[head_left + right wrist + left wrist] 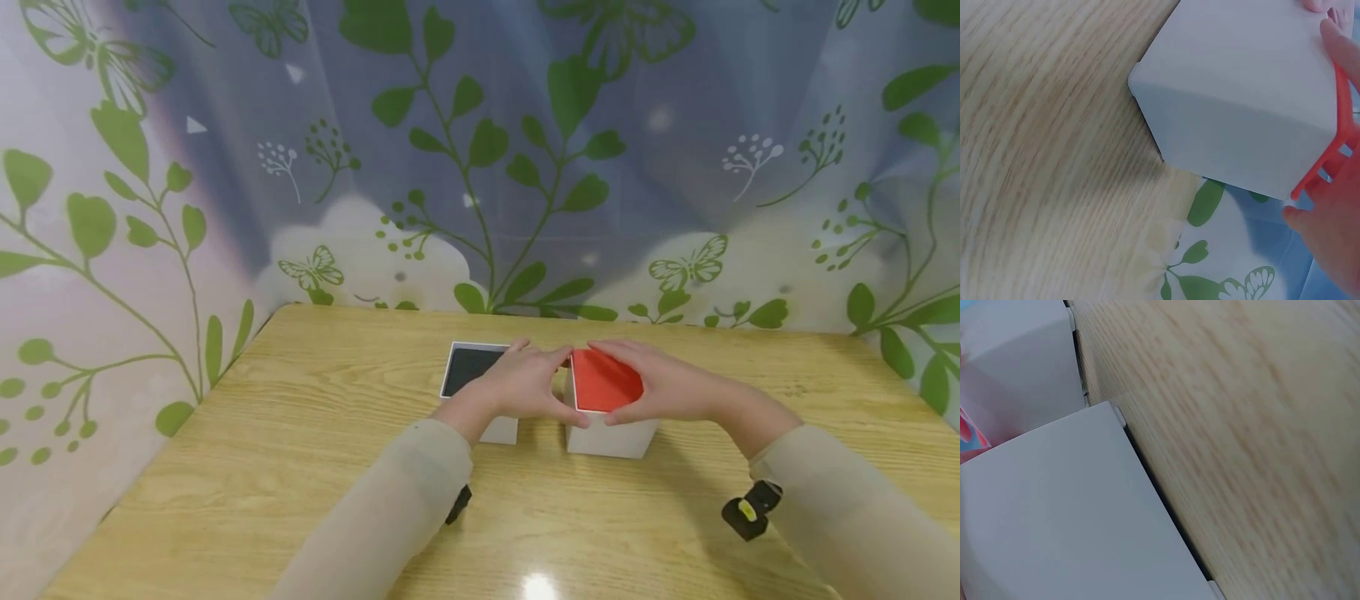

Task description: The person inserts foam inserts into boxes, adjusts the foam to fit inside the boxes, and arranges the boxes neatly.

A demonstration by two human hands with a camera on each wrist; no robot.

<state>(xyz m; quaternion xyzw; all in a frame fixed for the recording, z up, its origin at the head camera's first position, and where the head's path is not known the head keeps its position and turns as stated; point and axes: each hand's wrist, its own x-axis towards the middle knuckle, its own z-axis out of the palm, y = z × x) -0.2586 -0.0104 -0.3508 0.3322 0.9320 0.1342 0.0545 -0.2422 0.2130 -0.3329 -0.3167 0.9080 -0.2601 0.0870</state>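
Observation:
On the wooden table a white box [611,440] with a red top [603,383] stands between the two hands. My left hand [521,382] curves round its left side, thumb at the front rim and fingers at the back left corner. From the other side my right hand [671,387] spans the top, its thumb on the front rim and its fingers over the back edge. In the right wrist view the fingers meet the red edge [1344,103] along the box's upper rim. Just left stands another white box [500,432] with a black top [468,369], partly covered by my left hand and wrist.
The boxes stand on a light wooden table [300,467]. Behind it hangs a curtain [480,167] printed with green leaves and butterflies, and it continues along the left and right sides. A dark wrist device [752,510] sits at the right sleeve.

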